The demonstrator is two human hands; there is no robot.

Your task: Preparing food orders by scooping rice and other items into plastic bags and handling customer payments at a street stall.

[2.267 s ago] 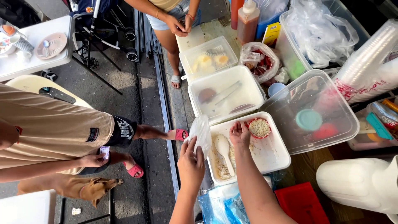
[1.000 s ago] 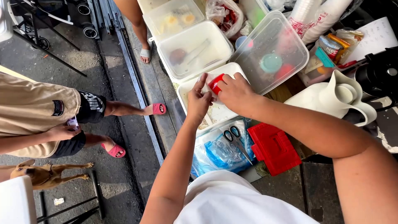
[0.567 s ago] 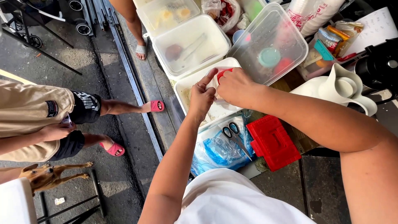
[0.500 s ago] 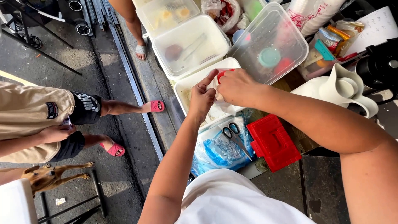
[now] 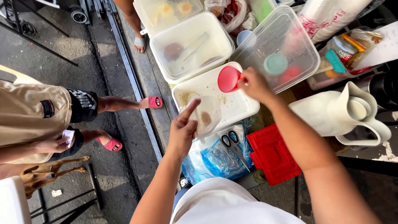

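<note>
The left hand [image 5: 182, 132] is closed on the rim of a small clear plastic bag [image 5: 206, 116], thumb and forefinger pinching it while the index finger points up toward the tub; inside the bag sits a brownish lump of food, too blurred to name. The right hand [image 5: 256, 85] grips the handle of a red scoop [image 5: 229, 79], fingers wrapped round it, the bowl of the scoop tilted toward the bag and raised just above the white tray [image 5: 242, 107]. That tray is shallow and rectangular, smeared with pale crumbs, and the bag hangs over its near left corner — touching or just above it, I cannot tell which. Behind the tray stands a deeper white tub [image 5: 191, 43] holding a spoon and a brown scoop of something, and behind that a further tub with yellow pieces [image 5: 168, 11]. To the right, a clear plastic lidded box [image 5: 282, 45] lies at a slant, a teal lid and something red showing through it. Near the person's body lie a pair of scissors [image 5: 234, 147] on a blue plastic bag [image 5: 215, 159], and just beside them a red flat lid [image 5: 273, 154]. A white jug [image 5: 344, 118] stands at the right (its spout turned up and left). On the pavement to the left, another person in tan shorts [image 5: 25, 112] wears pink sandals — a small brown dog [image 5: 45, 174] lies near that person's feet.
</note>
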